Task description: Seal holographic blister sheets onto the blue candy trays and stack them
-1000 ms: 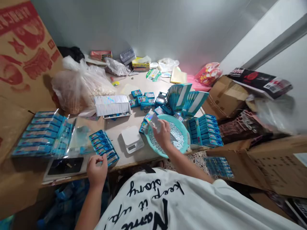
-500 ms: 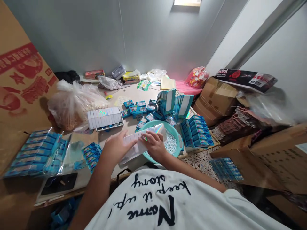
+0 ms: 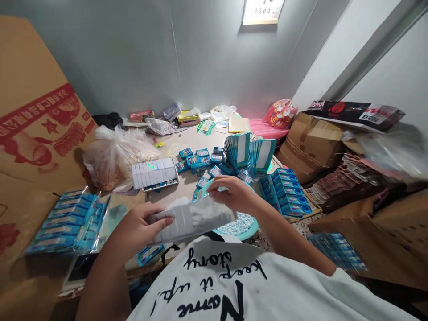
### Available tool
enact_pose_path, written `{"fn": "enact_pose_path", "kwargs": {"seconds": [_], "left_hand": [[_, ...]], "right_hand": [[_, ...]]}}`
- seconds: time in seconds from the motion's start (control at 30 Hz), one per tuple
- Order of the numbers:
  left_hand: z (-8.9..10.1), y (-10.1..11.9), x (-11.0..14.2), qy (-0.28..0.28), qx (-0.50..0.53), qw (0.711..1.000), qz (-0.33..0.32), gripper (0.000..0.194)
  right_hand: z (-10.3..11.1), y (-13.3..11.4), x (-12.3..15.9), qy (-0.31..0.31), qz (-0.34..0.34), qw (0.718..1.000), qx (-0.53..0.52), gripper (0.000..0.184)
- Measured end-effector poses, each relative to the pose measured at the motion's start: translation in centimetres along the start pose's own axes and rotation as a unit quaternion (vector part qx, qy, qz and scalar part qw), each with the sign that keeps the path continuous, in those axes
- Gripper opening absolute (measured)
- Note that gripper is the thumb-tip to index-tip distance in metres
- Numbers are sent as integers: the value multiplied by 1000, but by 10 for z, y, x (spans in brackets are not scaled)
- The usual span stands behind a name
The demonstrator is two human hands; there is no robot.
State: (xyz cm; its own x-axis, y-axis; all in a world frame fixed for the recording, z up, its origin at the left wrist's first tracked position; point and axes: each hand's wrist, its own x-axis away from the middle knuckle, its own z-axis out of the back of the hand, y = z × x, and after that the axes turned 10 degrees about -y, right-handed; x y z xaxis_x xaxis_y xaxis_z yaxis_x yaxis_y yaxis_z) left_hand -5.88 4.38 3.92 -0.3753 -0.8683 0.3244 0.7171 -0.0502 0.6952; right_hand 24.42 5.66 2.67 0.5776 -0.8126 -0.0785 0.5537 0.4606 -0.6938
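My left hand (image 3: 143, 227) is closed around one end of a clear plastic bag (image 3: 207, 218) with a row of white packets inside, thumb lying along the top. The bag's loose right half stretches toward my right hand (image 3: 234, 191). Curled and pinched, the fingers of that hand are just above this end; what they grip is hidden. Below, partly covered by the bag and my right forearm, is a turquoise basin (image 3: 251, 232) holding small white pellets (image 3: 238, 223). A blue pack (image 3: 149, 254) shows under my left hand.
A white box of packets (image 3: 155, 174) lies beyond my left hand, with small blue boxes (image 3: 197, 160) scattered to its right. Fanned blue cards (image 3: 240, 151) stand behind the basin. Blue packs (image 3: 287, 191) sit at right, wrapped ones (image 3: 67, 218) at left. Cartons (image 3: 307, 142) flank the table.
The right hand brought a clear bag from over the basin to the left hand. White packets now show in it. The left hand left the blue pack and holds the bag; the right has risen.
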Motion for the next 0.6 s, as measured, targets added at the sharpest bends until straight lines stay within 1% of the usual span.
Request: {"fn": "enact_pose_path", "kwargs": {"seconds": [0.07,0.1,0.13,0.17,0.23,0.27,0.3,0.33,0.37,0.4,0.43,0.47,0.5,0.6], "left_hand": [[1,-5,3,18,-40,999,7,41],[1,-8,4,33,-54,998,7,40],[0,-12,4,48,-65,997,6,39],[-1,-15,5,60,-78,995,6,37],[-6,-17,7,97,-115,989,4,30],[-10,-16,8,134,-143,981,-3,26],[-14,-14,9,180,-176,968,-16,22],[-18,-10,11,229,-211,950,-37,23],[-22,-4,12,270,-243,930,-62,30],[-26,2,13,296,-270,912,-90,38],[-29,9,14,305,-289,900,-115,45],[-32,15,14,298,-300,896,-136,46],[-34,20,14,283,-305,896,-153,42],[-36,28,11,254,-301,901,-181,16]], "right_hand": [[-3,-2,-7,-10,-7,998,-59,19],[-5,-3,-11,-23,-6,997,-68,24],[-6,-5,-13,-44,1,997,-65,30],[-8,-7,-16,-67,13,996,-51,30],[-10,-10,-20,-95,39,995,-5,19],[-12,-11,-22,-95,49,994,21,17],[-13,-12,-24,-89,57,993,45,20],[-15,-12,-26,-81,63,993,64,23],[-17,-12,-28,-73,69,992,76,24],[-19,-12,-30,-69,76,991,83,25],[-21,-12,-31,-69,86,990,84,25],[-23,-12,-33,-72,99,989,80,26],[-24,-12,-35,-75,112,988,74,26],[-26,-14,-38,-76,143,985,60,27]]}}
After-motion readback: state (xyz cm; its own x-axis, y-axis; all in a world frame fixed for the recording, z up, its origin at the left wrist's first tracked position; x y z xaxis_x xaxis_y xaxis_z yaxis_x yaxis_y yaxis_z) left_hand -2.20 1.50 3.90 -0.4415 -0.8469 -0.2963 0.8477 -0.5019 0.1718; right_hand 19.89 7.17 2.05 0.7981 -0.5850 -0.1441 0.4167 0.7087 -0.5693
